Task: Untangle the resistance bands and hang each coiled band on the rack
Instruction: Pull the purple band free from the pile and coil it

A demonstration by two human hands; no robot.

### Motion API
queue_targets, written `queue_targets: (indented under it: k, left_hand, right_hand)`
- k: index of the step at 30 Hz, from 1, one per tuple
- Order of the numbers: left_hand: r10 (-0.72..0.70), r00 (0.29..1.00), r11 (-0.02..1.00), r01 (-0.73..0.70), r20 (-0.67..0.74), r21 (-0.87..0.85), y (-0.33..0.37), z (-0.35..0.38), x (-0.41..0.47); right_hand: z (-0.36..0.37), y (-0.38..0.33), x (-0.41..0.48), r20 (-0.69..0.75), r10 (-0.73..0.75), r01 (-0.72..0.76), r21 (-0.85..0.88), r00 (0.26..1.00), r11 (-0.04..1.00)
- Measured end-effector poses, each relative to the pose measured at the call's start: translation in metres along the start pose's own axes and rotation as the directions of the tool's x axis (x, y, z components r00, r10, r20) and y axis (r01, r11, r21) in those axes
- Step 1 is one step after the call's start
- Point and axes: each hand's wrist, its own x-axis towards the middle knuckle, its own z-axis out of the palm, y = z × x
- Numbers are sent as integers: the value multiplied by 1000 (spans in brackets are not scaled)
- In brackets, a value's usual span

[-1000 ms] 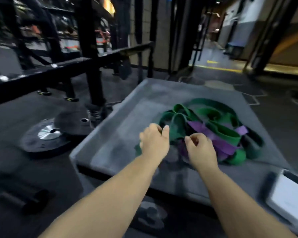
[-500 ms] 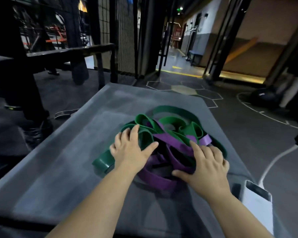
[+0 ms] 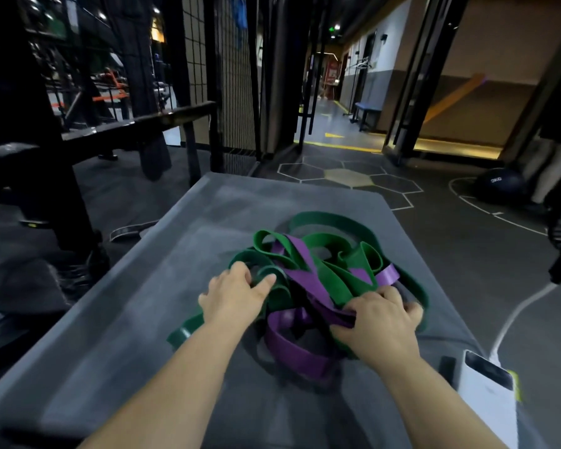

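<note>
Two flat, matte rubber loops, a green band (image 3: 321, 238) and a purple band (image 3: 292, 349), lie tangled in ribbony folds on the grey, felt-like platform (image 3: 136, 296). The left hand (image 3: 234, 296) pinches the green band, while the right hand (image 3: 381, 324) clenches the bunched purple band.

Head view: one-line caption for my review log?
On a grey mat, the left hand grips a loop of green band while the right hand clutches the tangle of green and purple bands.

White power bank (image 3: 486, 395), cable (image 3: 512, 319), black medicine ball (image 3: 499, 187)
</note>
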Motion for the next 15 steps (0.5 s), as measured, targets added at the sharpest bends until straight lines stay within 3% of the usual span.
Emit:
queue_targets:
  k: [3,6,8,11,15]
  left_hand:
    - [83,994,996,-83,71,10,10,-1,4]
    - [133,967,990,-120,216,-75,11,-4,11]
    - [159,953,987,-145,259,-75,10,-11,19]
    - [156,972,984,-137,176,-115,11,-31,37]
    - [136,990,951,-123,26,-284,26,-59,61]
  right_hand:
    - [-11,-12,14,154,-4,19,-95,988,995]
    - [-35,-9,36,240,100,-133,125,966,983]
    - [-57,-1,57,276,161,-245,305,948,920]
    - [-89,9,96,212,199,-286,569,957,771]
    - [-153,1,124,80,175,-163,829,981,535]
